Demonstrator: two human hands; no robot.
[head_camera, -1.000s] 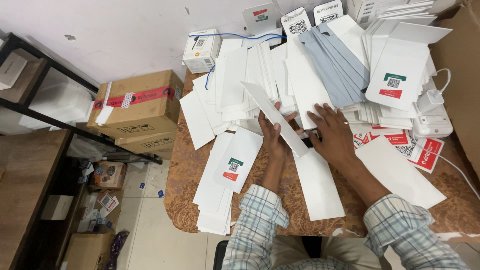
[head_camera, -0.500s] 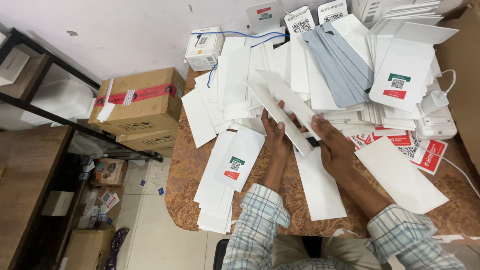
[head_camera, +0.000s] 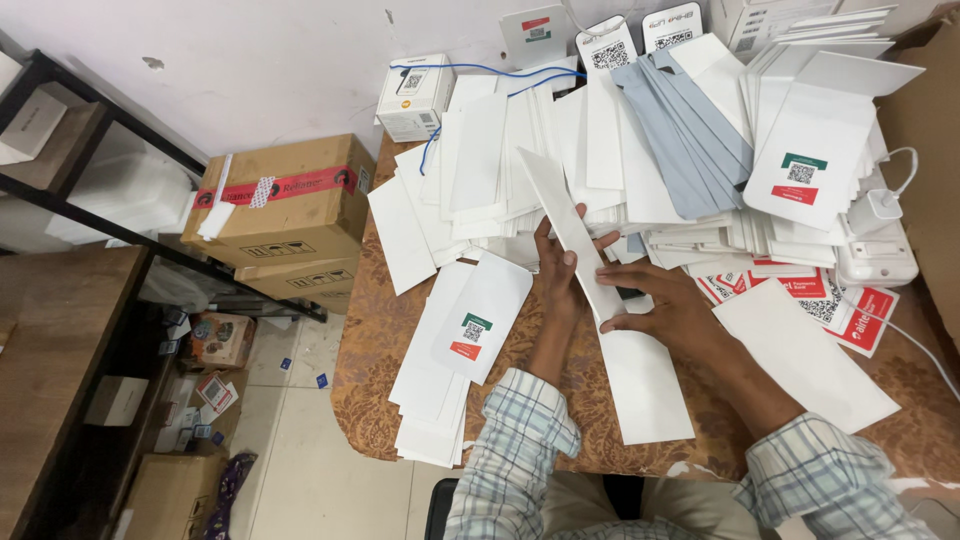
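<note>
Both hands hold one long white envelope (head_camera: 568, 232) above a patterned brown table (head_camera: 385, 340): the left hand (head_camera: 556, 262) grips its near left edge, fingers closed on it, while the right hand (head_camera: 668, 312) lies flat on its lower end, fingers together. The envelope slants from 11 to 5 o'clock. Under it, at 6 o'clock, lies a larger white sleeve (head_camera: 640, 385). At 8 o'clock one sleeve (head_camera: 482, 315) shows a green-and-red label with a square code; a second labelled sleeve (head_camera: 812, 158) leans at 2 o'clock beside a fan of grey-blue envelopes (head_camera: 690, 140). Two cardboard boxes (head_camera: 275, 225), the upper banded with red tape, stand stacked off the table's left edge at 9 o'clock. Bare tabletop shows only along the near edge.
</note>
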